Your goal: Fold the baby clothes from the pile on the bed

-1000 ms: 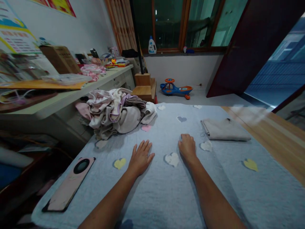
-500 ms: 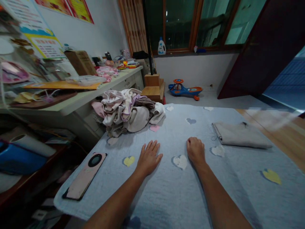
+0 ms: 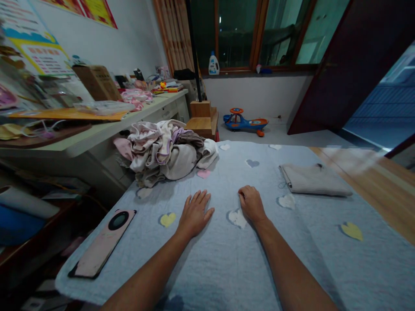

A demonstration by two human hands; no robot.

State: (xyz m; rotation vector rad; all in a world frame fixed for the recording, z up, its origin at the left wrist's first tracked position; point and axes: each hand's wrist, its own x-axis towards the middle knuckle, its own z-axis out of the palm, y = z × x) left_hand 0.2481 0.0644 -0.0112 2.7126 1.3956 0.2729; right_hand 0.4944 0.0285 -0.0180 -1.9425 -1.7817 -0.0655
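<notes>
My left hand [image 3: 194, 212] lies flat, palm down, on a pale blue bedspread [image 3: 214, 259] with heart patches; its fingers are spread and it holds nothing. To its right, my right hand [image 3: 252, 203] rests on the same cloth with the fingers curled in and nothing showing in them. A white heart patch [image 3: 238, 218] sits just beside that wrist. Beyond my left hand is a heap of crumpled clothes [image 3: 175, 151] in grey, pink and white. A folded grey garment [image 3: 314, 180] lies off to the right. At the left edge a pink phone [image 3: 103, 244] lies camera side up.
A cluttered white desk [image 3: 158, 103] runs along the left wall, with a cardboard box [image 3: 97, 82] on it. Past the bed are wooden steps [image 3: 201, 121] and a blue and orange ride-on toy [image 3: 244, 123]. A detergent bottle [image 3: 213, 65] stands on the windowsill.
My view has turned a little to the right. My right hand has shifted slightly left on the bedspread, closer to the white heart. My left hand stays flat in place.
</notes>
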